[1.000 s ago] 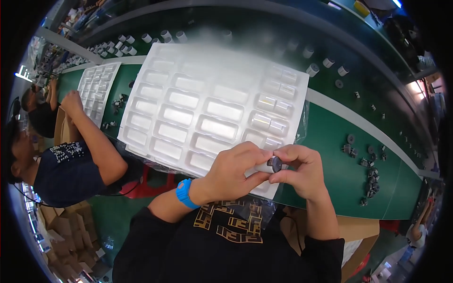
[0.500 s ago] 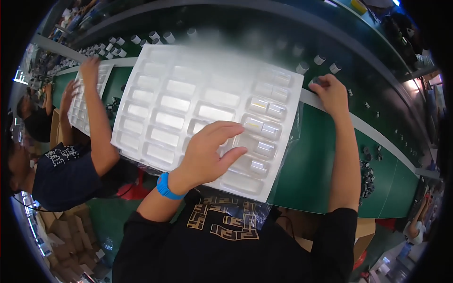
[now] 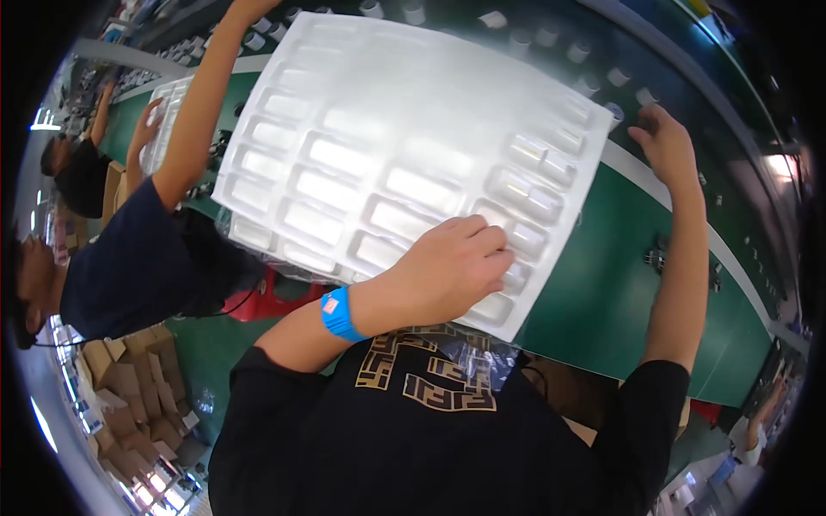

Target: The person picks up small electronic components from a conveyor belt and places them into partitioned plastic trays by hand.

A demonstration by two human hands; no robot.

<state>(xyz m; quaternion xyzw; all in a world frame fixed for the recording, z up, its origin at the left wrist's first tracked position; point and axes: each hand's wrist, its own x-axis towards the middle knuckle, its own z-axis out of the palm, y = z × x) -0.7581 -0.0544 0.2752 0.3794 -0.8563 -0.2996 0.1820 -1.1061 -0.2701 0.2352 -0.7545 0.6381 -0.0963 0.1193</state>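
A white plastic tray (image 3: 482, 60) with rows of rectangular pockets lies before me, tilted on the bench. Its right column holds clear, shiny pieces (image 3: 544, 159) in several pockets. My left hand (image 3: 456, 267), with a blue wristband, rests over the front of that column. Its fingers are curled down into a pocket, and whatever they hold is hidden. My right hand (image 3: 669, 150) is stretched out past the tray's right edge, over the conveyor. Its thumb and forefinger are apart, just short of a small white cylinder (image 3: 647, 97).
More white cylinders (image 3: 578, 52) stand along the dark green conveyor (image 3: 465, 17) behind the tray. Small dark parts (image 3: 656, 256) lie on the green bench (image 3: 594, 284) at right. A co-worker (image 3: 120, 258) sits close on my left, beside another white tray (image 3: 176, 90).
My left hand has moved right and toward me across the tray, its fingers now curled into a pocket. My right hand has reached farther right and away. The view has shifted.
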